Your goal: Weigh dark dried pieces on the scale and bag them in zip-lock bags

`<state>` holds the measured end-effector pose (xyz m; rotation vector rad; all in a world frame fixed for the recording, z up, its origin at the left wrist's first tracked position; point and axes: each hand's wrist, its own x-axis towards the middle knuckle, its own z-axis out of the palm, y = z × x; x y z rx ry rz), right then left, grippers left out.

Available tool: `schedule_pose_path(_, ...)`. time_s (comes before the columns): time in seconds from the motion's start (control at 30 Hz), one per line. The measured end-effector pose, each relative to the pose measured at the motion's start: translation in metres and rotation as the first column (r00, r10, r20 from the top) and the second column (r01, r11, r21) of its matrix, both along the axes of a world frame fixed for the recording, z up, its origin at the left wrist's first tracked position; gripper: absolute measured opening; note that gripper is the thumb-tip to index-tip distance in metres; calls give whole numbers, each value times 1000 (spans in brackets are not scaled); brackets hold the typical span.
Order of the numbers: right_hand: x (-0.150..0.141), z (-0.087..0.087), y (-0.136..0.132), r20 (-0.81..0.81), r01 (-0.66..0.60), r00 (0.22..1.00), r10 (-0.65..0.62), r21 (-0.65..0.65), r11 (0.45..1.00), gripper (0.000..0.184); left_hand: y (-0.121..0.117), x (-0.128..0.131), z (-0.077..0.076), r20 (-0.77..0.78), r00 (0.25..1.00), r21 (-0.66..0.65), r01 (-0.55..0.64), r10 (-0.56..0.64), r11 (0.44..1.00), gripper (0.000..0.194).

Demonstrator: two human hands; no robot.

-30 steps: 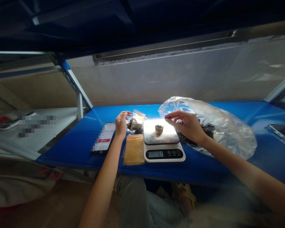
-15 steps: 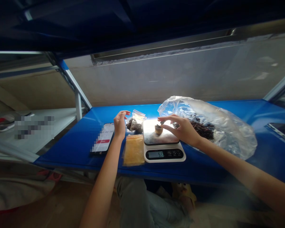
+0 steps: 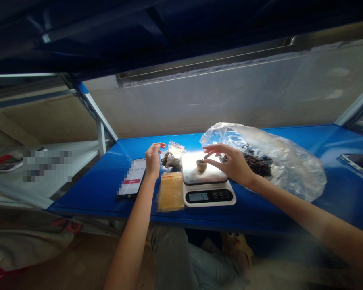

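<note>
A small cup (image 3: 201,166) with dark pieces in it stands on the metal plate of a digital scale (image 3: 210,204), whose display reads 5.3. Over the cup's rim, my right hand (image 3: 233,161) pinches a small dark piece (image 3: 206,156) between thumb and fingertips. My left hand (image 3: 153,160) hovers between the phone and a small zip bag, its fingers loosely bent and apart, with nothing visible in them. That zip bag (image 3: 173,160) holds brownish pieces. A stack of flat yellowish zip bags (image 3: 170,192) lies just left of the scale.
A large clear plastic bag (image 3: 299,161) spreads behind and right of the scale, with a heap of dark dried pieces (image 3: 255,164) inside. A phone (image 3: 133,177) showing a timer lies at left. Another dark device (image 3: 361,166) rests at the far right of the blue table (image 3: 87,189).
My right fingertips have shifted slightly above the cup, still with the dark piece. My left hand stays nearly in place, and the display reading is the same.
</note>
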<state>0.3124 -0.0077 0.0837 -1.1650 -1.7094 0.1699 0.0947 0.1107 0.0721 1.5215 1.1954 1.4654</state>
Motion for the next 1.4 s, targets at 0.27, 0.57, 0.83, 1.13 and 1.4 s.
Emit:
schedule_pose_path(0.27,0,-2,1,34,35,999,-35,-1,999,27,3,-1,-3,17,1000,10,7,-7,1000,26)
schedule_pose_path(0.57,1,-3,3,69,-51,996,50,12,999,33,4,-3,-5,-9,1000,7,4,-4,1000,28)
schedule_pose_path(0.83,2,-4,3,129,-31,991,25,50,998,21,3,-3,-4,-15,1000,4,0,0,1000,28)
schedule_pose_path(1.13,6,-9,6,353,-38,936,13,64,997,26,3,-2,-3,-32,999,2,-7,7,1000,28)
schedule_pose_path(1.4,6,-9,4,359,-43,933,11,82,996,24,2,-2,-2,-32,999,-11,-10,10,1000,27)
